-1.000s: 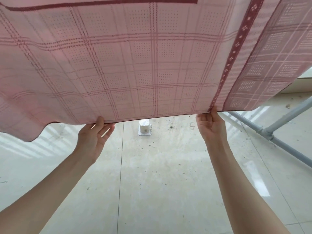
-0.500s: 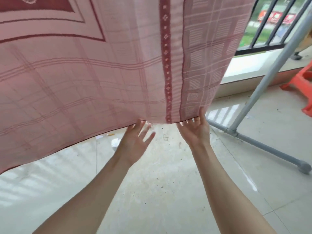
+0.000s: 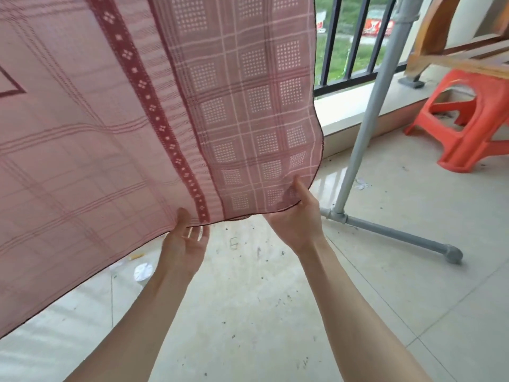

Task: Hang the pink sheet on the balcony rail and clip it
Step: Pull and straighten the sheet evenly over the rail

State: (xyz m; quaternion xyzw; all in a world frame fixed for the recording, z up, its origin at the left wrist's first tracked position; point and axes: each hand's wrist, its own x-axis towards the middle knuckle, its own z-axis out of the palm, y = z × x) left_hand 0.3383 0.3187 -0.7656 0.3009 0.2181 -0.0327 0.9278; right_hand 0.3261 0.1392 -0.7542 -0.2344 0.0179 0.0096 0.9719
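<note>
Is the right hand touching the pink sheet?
Touching. The head view shows the right hand pinching the pink sheet at its lower corner.

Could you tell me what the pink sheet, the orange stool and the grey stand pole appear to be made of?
Pink sheet: thin woven cloth, light showing through. Orange stool: moulded plastic, smooth and slightly glossy. Grey stand pole: probably painted metal or plastic pipe, judging by its elbow fittings.
</note>
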